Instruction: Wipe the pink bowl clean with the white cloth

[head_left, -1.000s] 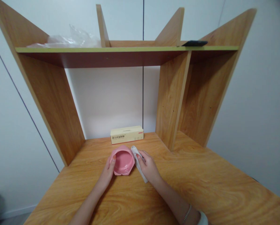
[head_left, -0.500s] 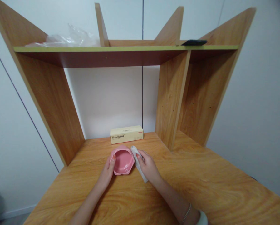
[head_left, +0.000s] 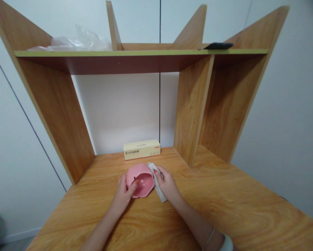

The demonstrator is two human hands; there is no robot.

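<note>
Left hand (head_left: 123, 193): closed on a pink bowl (head_left: 139, 170), my thumb reaching over the near rim into the hollow, fingers along the outer wall and partly hidden. I judge that thumb-inside hold gives me a lever on the rim, steadying the bowl and letting me tilt it.

Right hand (head_left: 169, 188): gripping a folded whitish cloth (head_left: 159, 192), thumb on top, fingers curled at its far side. The cloth's upper part looks to touch the bowl's right side. Left hand probably braces against whatever push comes from the right; folding likely gives the cloth some body.

Bowl position: in front of me, between my hands, over the middle of the desk (head_left: 219, 205). Whether its lower edge rests on the wood or hangs just clear, I cannot tell.

Bearing: mouth tipped towards me and somewhat right, outer wall turned up and away. Rim many-sided, nearly as broad as long, so no marked long axis. The cloth has one: far left to near right, slantwise beside the bowl.

Farther out: a cream box (head_left: 142, 150) just behind, lying long side across, presumably set back to leave elbow room. Overhead, crumpled plastic (head_left: 80, 42) on the shelf (head_left: 146, 53).
</note>
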